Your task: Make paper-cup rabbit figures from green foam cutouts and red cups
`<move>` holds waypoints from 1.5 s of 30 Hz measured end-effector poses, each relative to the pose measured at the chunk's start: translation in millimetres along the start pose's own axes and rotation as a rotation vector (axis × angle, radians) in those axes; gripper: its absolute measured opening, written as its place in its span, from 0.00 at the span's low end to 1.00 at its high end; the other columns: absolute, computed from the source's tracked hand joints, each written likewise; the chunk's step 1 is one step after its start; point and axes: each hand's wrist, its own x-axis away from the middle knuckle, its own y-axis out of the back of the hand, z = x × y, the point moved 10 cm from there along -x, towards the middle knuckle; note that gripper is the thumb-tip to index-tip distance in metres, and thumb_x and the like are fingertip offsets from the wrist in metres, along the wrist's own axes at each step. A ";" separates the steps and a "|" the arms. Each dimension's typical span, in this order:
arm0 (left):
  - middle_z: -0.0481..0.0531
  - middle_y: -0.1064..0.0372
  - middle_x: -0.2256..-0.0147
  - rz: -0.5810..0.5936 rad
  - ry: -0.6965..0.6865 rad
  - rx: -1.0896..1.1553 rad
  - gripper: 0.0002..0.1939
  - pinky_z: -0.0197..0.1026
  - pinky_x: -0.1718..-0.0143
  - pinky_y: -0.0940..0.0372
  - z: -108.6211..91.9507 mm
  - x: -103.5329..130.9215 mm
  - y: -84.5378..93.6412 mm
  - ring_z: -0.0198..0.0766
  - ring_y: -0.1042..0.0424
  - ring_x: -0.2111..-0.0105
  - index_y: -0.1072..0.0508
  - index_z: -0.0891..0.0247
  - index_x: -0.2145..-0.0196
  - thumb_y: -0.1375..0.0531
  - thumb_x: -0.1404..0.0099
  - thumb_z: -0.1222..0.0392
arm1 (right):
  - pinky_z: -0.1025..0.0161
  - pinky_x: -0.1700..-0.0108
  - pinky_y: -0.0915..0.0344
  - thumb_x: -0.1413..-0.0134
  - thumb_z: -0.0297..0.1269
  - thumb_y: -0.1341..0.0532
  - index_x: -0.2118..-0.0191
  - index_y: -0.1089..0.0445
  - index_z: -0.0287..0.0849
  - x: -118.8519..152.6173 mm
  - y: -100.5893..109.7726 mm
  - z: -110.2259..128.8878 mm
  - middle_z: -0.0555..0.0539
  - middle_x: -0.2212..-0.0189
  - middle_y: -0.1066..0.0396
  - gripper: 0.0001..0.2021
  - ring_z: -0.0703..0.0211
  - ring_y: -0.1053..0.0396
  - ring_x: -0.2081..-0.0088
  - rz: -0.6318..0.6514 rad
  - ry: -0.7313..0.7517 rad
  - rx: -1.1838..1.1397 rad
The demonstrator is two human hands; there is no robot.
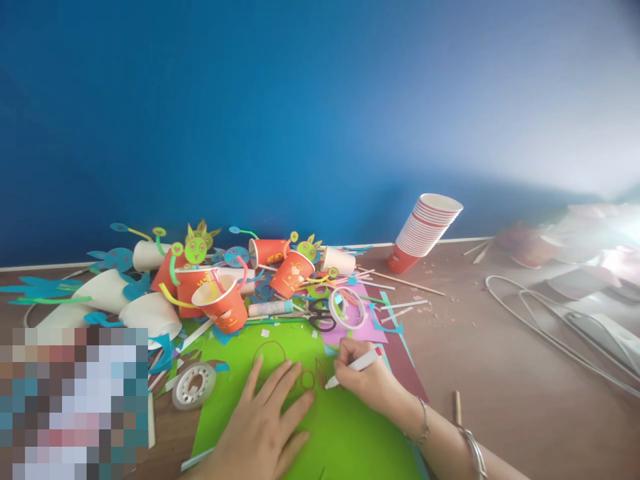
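1. Right hand point(355, 368): grip closed around the marker point(367, 359), tip near drawn outlines point(307, 380).
2. Green paper point(355, 437) lies on the worktop point(450, 353), beneath both hands.
3. Left hand point(267, 423): open, spread; should steady the sheet, fingertips clear of fresh lines.

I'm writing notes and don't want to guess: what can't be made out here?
All in the head view:
Part of the green paper: covered by the left hand.
The marker's barrel near the tip: partly hidden by the right hand.
Upper cups' sides in the paper cup stack: nested inside those below.
Far-right clutter: washed out by glare and blur.
Lower-left corner: pixelated.
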 end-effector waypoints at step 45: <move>0.60 0.27 0.59 0.003 0.178 -0.161 0.18 0.48 0.55 0.38 11.5 22.8 25.2 0.48 0.29 0.59 0.29 0.69 0.58 0.42 0.36 0.49 | 0.69 0.81 0.54 0.57 0.47 0.37 0.76 0.41 0.44 -13.5 -72.7 59.3 0.55 0.85 0.36 0.15 0.68 0.45 0.84 0.156 -0.197 -0.537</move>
